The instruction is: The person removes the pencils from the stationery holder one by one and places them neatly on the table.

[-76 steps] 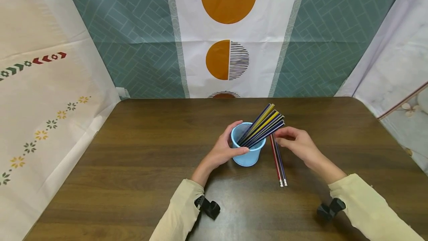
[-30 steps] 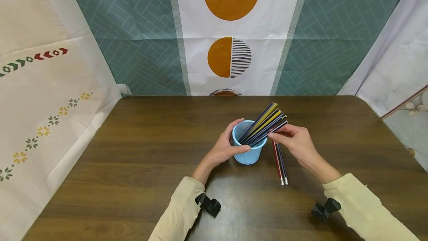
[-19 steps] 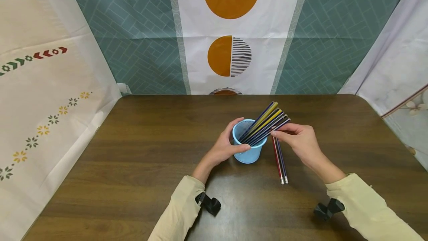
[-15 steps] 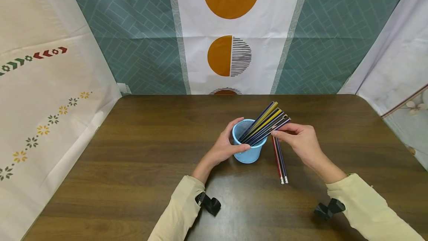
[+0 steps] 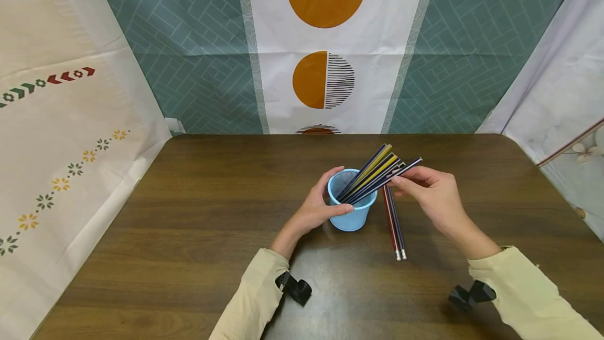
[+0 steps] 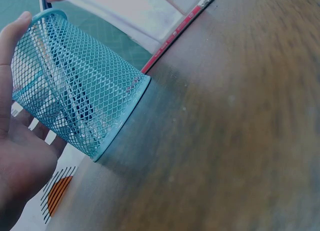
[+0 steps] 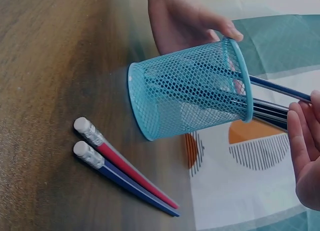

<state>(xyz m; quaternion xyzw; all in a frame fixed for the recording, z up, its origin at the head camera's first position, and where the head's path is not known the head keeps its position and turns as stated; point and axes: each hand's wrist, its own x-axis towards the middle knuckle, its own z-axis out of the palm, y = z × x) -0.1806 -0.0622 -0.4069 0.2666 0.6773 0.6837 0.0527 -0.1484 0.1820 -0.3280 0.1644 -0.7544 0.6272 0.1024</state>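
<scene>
On the left, the left hand (image 5: 315, 198) grips the blue cup (image 5: 350, 221), with its thumb near the front rim and its other fingers round the back. The cup stands on the brown table (image 5: 212, 224), its bottom flat down. A bunch of pencils (image 5: 373, 171) leans out of it to the right. Just right of the cup, a red pencil (image 5: 391, 220) and a dark blue pencil (image 5: 397, 220) lie side by side, with their rubber ends toward the person. Farthest right, the right hand (image 5: 436, 195) pinches the top part of one long pencil (image 5: 411, 165) between thumb and fingers; its low end is inside the cup.

To do this bit well, I think the cup should be held firm so it can't tip. The pinch should be gentle and on just one pencil, so its neighbours don't get pulled along.

I count two hands, one cup, one pinched pencil and two pencils lying down. The bunch is too crowded to count.
</scene>
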